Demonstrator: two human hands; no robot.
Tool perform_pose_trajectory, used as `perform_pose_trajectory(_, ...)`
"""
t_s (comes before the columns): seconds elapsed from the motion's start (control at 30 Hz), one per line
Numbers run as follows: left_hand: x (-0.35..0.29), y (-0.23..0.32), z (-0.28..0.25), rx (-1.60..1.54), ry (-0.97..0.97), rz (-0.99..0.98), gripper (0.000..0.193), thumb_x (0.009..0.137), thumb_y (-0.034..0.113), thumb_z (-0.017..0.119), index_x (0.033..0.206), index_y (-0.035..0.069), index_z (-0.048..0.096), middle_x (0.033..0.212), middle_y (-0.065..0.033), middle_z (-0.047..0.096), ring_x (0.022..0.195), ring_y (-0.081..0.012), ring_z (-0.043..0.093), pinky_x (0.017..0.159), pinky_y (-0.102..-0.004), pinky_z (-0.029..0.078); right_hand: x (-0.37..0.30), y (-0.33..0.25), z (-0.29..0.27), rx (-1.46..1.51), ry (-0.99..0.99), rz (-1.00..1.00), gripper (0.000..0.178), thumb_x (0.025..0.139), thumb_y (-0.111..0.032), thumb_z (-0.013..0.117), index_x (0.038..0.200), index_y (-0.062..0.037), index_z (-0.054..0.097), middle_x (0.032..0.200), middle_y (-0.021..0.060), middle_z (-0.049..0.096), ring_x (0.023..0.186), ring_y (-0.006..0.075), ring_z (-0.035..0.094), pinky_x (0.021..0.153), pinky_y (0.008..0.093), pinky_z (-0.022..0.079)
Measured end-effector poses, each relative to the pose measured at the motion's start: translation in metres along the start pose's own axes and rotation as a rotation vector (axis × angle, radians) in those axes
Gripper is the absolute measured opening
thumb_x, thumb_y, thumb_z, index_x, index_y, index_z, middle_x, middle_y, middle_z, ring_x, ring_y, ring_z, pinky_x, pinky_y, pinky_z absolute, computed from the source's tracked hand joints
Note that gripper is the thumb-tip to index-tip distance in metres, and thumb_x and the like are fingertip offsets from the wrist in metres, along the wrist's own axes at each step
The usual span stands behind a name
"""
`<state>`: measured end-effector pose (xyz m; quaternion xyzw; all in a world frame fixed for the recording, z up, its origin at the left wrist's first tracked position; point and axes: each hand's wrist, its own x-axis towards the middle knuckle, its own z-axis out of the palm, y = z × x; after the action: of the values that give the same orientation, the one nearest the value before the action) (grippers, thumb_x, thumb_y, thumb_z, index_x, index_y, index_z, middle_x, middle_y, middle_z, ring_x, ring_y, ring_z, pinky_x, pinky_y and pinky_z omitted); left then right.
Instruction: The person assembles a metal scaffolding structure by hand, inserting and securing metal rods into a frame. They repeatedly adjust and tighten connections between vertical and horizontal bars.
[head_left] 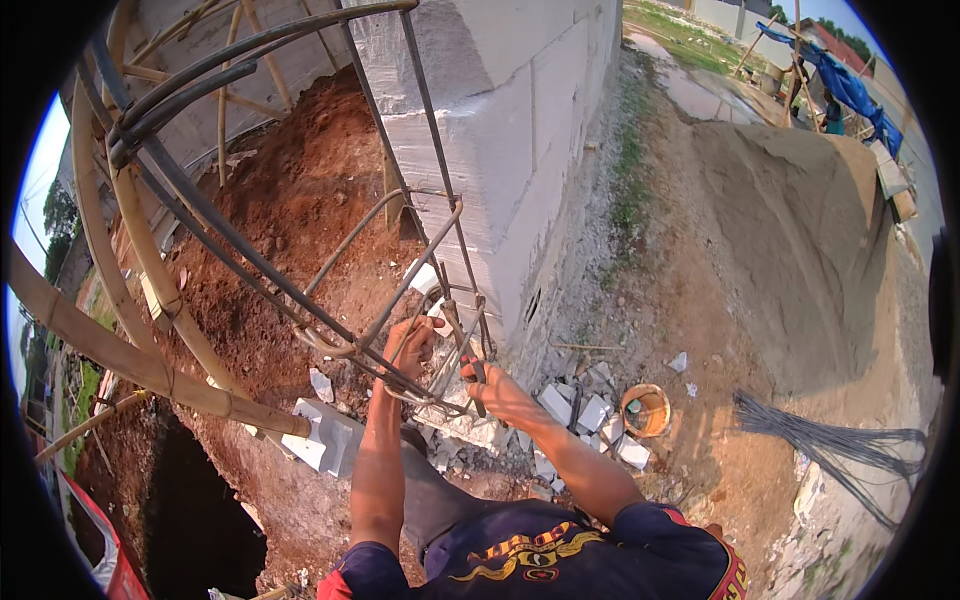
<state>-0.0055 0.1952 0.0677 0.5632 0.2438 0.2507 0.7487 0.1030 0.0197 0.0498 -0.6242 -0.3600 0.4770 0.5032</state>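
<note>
A tall cage of steel reinforcing bars (225, 235), with bent square stirrups (425, 270) round it, runs down to the foot of a pale block wall. My left hand (412, 343) is closed beside its lower stirrups, fingers curled. What they pinch is too small to make out. To its right, my right hand (503, 396) is wrapped round a slim dark metal hand tool (479, 398), shaped somewhat like pincers. The tool's upper end is lost among the bars between my hands. Both hands are close together at the cage's lower end.
Bamboo poles (150, 360) cross the left side above a deep dark pit (195, 510). Broken white blocks (594, 412) and an orange-rimmed bucket (646, 410) lie right of my hands. Farther right are a bundle of steel rods (830, 440) and a sand heap (800, 240). Red soil (300, 160) rises behind the cage.
</note>
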Motion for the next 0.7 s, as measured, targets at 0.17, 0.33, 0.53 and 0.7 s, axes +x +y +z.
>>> perform_pose_trajectory(0.17,-0.006,0.006,0.005,0.037,0.003,-0.041,0.024,0.092,0.018,0.055,0.094,-0.005,0.060,0.061,0.0043,0.040,0.049,-0.0045,0.030,0.043,-0.0217,0.023,0.000,-0.008,0.000,-0.037,0.000,-0.024,0.023,0.090,-0.015,0.053,0.106,-0.0009,0.048,0.082,0.0072,0.054,0.074,0.0158,0.051,0.067,0.0310,0.042)
perform_pose_trajectory(0.33,-0.006,0.002,-0.001,0.144,-0.048,0.049,0.027,0.091,0.020,0.057,0.099,-0.006,0.061,0.068,-0.0002,0.052,0.059,-0.0078,0.044,0.054,-0.0225,0.035,0.003,-0.003,0.003,0.324,-0.011,-0.081,0.031,0.089,-0.022,0.058,0.105,-0.0013,0.042,0.080,0.0082,0.056,0.068,0.0143,0.057,0.062,0.0276,0.049)
perform_pose_trajectory(0.53,-0.017,-0.011,-0.039,0.180,0.003,0.115,0.034,0.090,0.027,0.059,0.102,-0.004,0.061,0.082,-0.0054,0.062,0.082,-0.0137,0.059,0.073,-0.0264,0.046,0.019,0.026,-0.017,0.866,-0.408,0.016,0.056,0.074,-0.035,0.076,0.108,-0.0044,0.044,0.072,0.0053,0.058,0.057,0.0132,0.060,0.049,0.0257,0.053)
perform_pose_trajectory(0.7,-0.059,-0.047,-0.053,0.107,0.260,0.107,0.031,0.093,0.028,0.054,0.102,-0.001,0.058,0.081,-0.0052,0.062,0.075,-0.0156,0.060,0.065,-0.0274,0.049,0.025,0.045,-0.018,0.896,-0.544,-0.090,0.070,0.067,-0.040,0.081,0.117,-0.0069,0.045,0.070,0.0034,0.057,0.057,0.0099,0.059,0.047,0.0222,0.050)
